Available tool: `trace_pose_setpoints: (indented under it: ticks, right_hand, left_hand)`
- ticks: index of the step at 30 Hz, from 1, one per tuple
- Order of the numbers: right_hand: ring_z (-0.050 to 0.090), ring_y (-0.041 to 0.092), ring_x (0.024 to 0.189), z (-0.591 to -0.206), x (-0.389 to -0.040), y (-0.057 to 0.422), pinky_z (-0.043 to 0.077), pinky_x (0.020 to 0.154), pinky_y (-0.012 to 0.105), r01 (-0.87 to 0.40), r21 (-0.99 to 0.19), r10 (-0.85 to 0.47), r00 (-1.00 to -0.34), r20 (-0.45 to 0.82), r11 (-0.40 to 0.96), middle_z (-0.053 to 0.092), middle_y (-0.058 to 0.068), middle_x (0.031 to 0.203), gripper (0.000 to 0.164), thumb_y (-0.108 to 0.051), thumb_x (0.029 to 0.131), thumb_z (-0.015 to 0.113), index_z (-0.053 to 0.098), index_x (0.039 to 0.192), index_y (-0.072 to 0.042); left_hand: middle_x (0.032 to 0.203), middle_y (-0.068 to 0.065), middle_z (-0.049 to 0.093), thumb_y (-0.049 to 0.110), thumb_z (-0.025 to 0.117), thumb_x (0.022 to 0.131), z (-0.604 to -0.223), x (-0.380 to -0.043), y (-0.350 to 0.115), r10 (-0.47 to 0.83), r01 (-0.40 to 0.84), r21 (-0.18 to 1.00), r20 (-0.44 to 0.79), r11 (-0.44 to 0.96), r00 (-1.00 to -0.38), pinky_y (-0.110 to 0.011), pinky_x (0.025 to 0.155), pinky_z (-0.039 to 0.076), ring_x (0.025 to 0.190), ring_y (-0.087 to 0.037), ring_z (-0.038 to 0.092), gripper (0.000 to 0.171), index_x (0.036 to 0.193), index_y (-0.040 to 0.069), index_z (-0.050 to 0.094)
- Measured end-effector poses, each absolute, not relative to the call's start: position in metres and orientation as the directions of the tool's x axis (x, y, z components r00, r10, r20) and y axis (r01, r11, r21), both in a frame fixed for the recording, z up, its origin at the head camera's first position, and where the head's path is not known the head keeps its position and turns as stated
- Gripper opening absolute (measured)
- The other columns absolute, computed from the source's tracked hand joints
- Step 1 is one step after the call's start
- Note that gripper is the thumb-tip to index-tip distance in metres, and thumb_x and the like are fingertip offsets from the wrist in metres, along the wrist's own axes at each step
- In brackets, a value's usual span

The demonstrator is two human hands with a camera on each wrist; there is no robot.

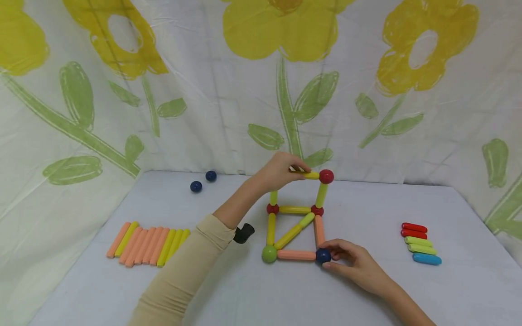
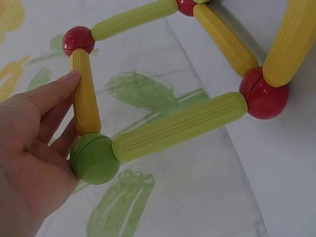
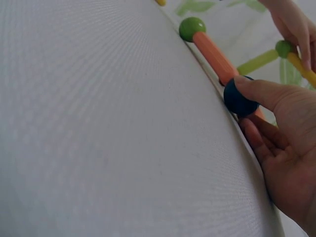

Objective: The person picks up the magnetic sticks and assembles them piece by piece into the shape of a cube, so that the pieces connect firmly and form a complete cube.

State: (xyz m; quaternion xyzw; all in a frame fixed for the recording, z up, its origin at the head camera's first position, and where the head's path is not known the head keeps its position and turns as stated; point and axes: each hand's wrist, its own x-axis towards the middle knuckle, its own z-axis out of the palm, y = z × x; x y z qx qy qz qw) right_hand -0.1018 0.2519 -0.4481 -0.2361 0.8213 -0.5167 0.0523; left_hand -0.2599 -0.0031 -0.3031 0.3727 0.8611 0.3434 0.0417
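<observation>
A frame of magnetic rods and balls stands mid-table. My left hand (image 1: 279, 174) pinches its top yellow rod (image 2: 87, 96), which joins a green ball (image 2: 95, 159) and a red ball (image 1: 326, 176). Two light-green rods (image 1: 321, 195) hold this bar above the back red balls (image 1: 317, 211). At the front right corner, my right hand (image 1: 360, 267) grips a dark blue ball (image 3: 240, 96) with thumb and fingers. An orange rod (image 1: 296, 255) links it to the front green ball (image 1: 269, 254). A yellow and light-green diagonal (image 1: 291, 234) crosses the base. In the head view my left hand hides the upper green ball.
Orange and yellow rods (image 1: 147, 245) lie in a row at left, partly behind my sleeve (image 1: 185, 271). Two dark blue balls (image 1: 196, 186) sit at the back left. Short red, light-green and blue rods (image 1: 422, 249) lie at right. A flowered curtain (image 1: 195, 113) hangs behind the table (image 1: 367, 208).
</observation>
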Motion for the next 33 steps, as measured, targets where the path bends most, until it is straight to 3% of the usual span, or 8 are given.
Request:
trace_pose_setpoints:
  ticks: [9,14,18,23,28,29,31,33]
  right_hand:
    - [0.065,0.006,0.104,-0.444,-0.102,0.252,0.057,0.091,0.018,-0.303,-0.884,-0.457,-0.882,0.118,0.356,0.07,0.014,0.127,0.037,-0.013,0.099,0.075,0.066,0.134,-0.004]
    - [0.068,0.009,0.104,-0.431,-0.104,0.264,0.057,0.092,0.018,-0.211,-0.897,-0.433,-0.901,0.024,0.389,0.069,0.016,0.129,0.04,-0.015,0.1,0.074,0.063,0.137,-0.004]
    - [0.067,0.002,0.101,-0.42,-0.107,0.285,0.057,0.087,0.016,-0.258,-0.843,-0.347,-0.933,0.092,0.472,0.07,0.017,0.128,0.037,-0.008,0.1,0.073,0.064,0.135,-0.001]
    - [0.065,-0.007,0.099,-0.413,-0.11,0.323,0.054,0.081,0.009,-0.331,-0.739,-0.202,-0.944,0.262,0.587,0.073,-0.012,0.12,0.033,-0.003,0.097,0.075,0.069,0.129,-0.001]
    - [0.057,-0.02,0.097,-0.407,-0.113,0.366,0.047,0.078,0.003,-0.24,-0.68,-0.056,-0.958,0.281,0.693,0.06,-0.038,0.115,0.032,-0.012,0.1,0.074,0.069,0.13,-0.004]
    - [0.054,-0.022,0.098,-0.406,-0.115,0.374,0.046,0.077,0.002,-0.206,-0.672,-0.032,-0.965,0.262,0.711,0.057,-0.039,0.115,0.033,-0.016,0.101,0.074,0.069,0.131,-0.004]
    - [0.05,-0.022,0.098,-0.405,-0.117,0.388,0.043,0.075,0.0,-0.141,-0.644,0.0,-0.977,0.213,0.752,0.062,-0.023,0.123,0.038,-0.022,0.103,0.071,0.066,0.134,-0.003]
    - [0.058,-0.003,0.109,-0.405,-0.121,0.399,0.04,0.075,0.002,-0.098,-0.611,0.011,-0.985,0.172,0.786,0.063,0.002,0.135,0.042,-0.026,0.105,0.068,0.062,0.138,0.0]
  left_hand:
    - [0.137,-0.01,0.071,0.01,0.074,0.099,-0.301,-0.241,-0.038,0.535,0.599,0.645,0.33,0.474,-0.778,-0.038,0.101,0.057,0.121,-0.027,0.067,0.036,0.135,0.006,0.072]
    - [0.133,-0.014,0.072,0.005,0.077,0.096,-0.306,-0.216,-0.08,0.373,0.584,0.693,0.454,0.422,-0.809,-0.046,0.1,0.059,0.117,-0.03,0.07,0.037,0.133,0.002,0.071]
    - [0.128,-0.015,0.074,0.004,0.077,0.096,-0.314,-0.19,-0.119,0.272,0.521,0.735,0.444,0.435,-0.854,-0.048,0.098,0.059,0.113,-0.032,0.071,0.035,0.13,0.001,0.072]
    - [0.126,-0.015,0.074,0.008,0.075,0.098,-0.33,-0.155,-0.164,0.187,0.399,0.75,0.356,0.527,-0.916,-0.037,0.097,0.06,0.11,-0.032,0.072,0.032,0.13,0.003,0.073]
    - [0.125,-0.017,0.075,0.01,0.075,0.099,-0.348,-0.125,-0.198,0.11,0.266,0.733,0.255,0.626,-0.961,-0.039,0.094,0.061,0.11,-0.033,0.073,0.032,0.13,0.0,0.073]
    - [0.126,-0.018,0.074,0.01,0.075,0.099,-0.352,-0.121,-0.203,0.097,0.236,0.731,0.228,0.64,-0.969,-0.041,0.094,0.061,0.11,-0.034,0.073,0.033,0.13,-0.001,0.072]
    - [0.126,-0.02,0.074,0.01,0.076,0.098,-0.361,-0.115,-0.211,0.082,0.181,0.727,0.17,0.663,-0.982,-0.042,0.093,0.061,0.111,-0.035,0.073,0.035,0.13,-0.003,0.071]
    - [0.126,-0.023,0.073,0.01,0.077,0.097,-0.369,-0.112,-0.216,0.081,0.14,0.717,0.116,0.683,-0.99,-0.043,0.092,0.062,0.111,-0.037,0.073,0.037,0.13,-0.006,0.07]
